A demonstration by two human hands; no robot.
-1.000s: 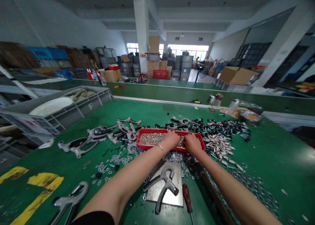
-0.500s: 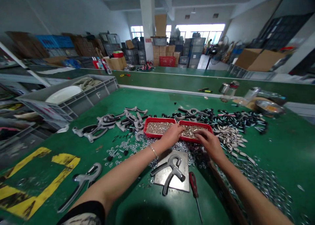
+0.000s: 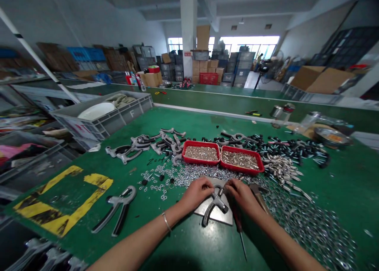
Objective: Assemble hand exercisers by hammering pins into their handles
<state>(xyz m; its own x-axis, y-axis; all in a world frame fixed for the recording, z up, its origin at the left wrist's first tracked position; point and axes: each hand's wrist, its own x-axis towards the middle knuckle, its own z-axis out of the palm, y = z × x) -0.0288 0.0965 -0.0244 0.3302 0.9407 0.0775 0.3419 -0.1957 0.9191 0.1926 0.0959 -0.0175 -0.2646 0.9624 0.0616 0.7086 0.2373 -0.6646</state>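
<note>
We are looking at a big green desk (image 3: pixel 183 121), which is filling the middle and bottom of the frame. A grey box (image 3: pixel 118 123) is standing at the left. Two red trays, the left tray (image 3: pixel 201 162) and the right tray (image 3: pixel 241 169), are sitting side by side in the middle, holding tiny shiny bits. A flat metal plate (image 3: pixel 220 219) is lying below them. The grey tool (image 3: pixel 218 202) is resting over the plate in the lower middle, between our left hand (image 3: pixel 195 192) and our right hand (image 3: pixel 242 192). The fingers of each grip are bending in close beside the tool's top, but we are not managing to tell if either grip is holding anything. A red screwdriver (image 3: pixel 238 223) is poking out below our right hand. Little silver rings (image 3: pixel 189 176) are lying scattered around the plate.
</note>
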